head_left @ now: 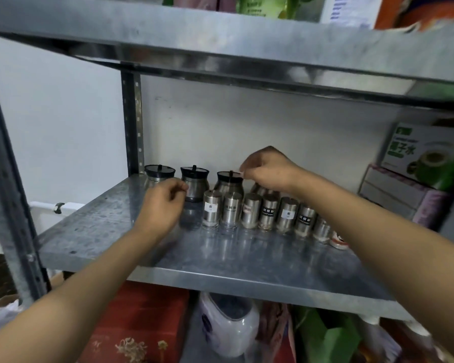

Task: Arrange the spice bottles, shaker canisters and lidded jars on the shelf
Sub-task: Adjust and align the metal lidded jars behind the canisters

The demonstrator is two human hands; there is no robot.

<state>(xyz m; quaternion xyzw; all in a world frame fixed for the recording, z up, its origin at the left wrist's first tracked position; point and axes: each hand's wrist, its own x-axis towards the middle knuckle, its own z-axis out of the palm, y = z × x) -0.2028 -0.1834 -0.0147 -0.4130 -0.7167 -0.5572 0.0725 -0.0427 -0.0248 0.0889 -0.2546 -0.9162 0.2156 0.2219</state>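
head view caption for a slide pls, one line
Both hands, left hand and right hand, reach among lidded jars and shaker canisters on a metal shelf.

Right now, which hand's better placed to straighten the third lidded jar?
Right. The right hand is already at the third lidded jar, fingertips at its lid; the left hand sits nearer the second jar.

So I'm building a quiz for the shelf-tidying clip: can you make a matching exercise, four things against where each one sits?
Things:
1. lidded jars
2. shaker canisters
3. green box
4. left hand

Places:
A. front row on the shelf
B. right end, on top of a stack
C. back row by the wall
D. in front of the two leftmost jars

Pairs: 1-C, 2-A, 3-B, 4-D
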